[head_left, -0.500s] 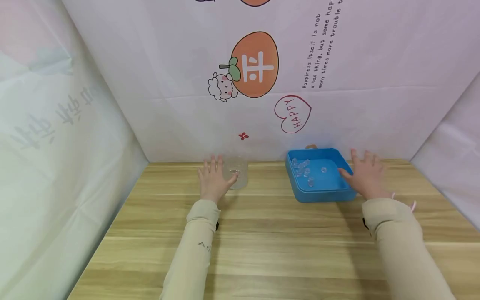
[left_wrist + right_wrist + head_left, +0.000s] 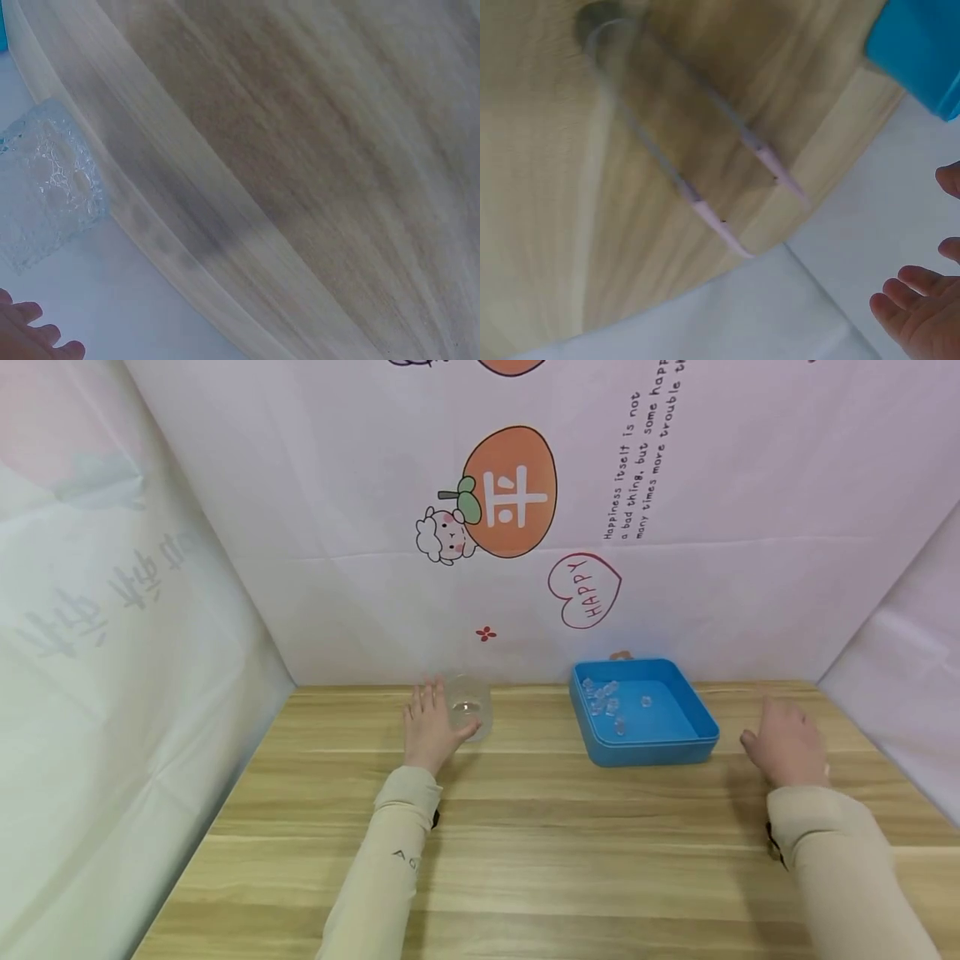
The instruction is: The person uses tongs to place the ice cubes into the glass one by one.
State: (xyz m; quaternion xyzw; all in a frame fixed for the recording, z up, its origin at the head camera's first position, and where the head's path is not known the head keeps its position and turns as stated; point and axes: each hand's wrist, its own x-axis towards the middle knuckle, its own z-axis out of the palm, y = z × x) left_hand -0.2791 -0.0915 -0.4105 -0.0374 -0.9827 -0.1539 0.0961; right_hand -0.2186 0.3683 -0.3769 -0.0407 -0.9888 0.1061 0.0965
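Observation:
My left hand (image 2: 431, 727) is beside a clear cup (image 2: 471, 703) near the back wall, its thumb reaching in front of the cup. In the left wrist view, the textured cup (image 2: 64, 172) stands close to several extended fingertips (image 2: 49, 334). My right hand (image 2: 789, 747) hovers to the right of a blue box (image 2: 652, 753) and holds nothing. Metal tongs with pink tips (image 2: 714, 220) lie on the table in the right wrist view, apart from the fingers (image 2: 922, 280). From the head view, that hand and sleeve mostly hide the tongs.
Several small clear beads (image 2: 600, 700) sit in the box, mostly at its left side. A wooden table (image 2: 570, 860) carries everything. White printed sheets (image 2: 360, 510) rise behind and at both sides.
My right hand has moved right, away from the edge of the blue box. My left hand has shifted slightly right and toward me beside the cup.

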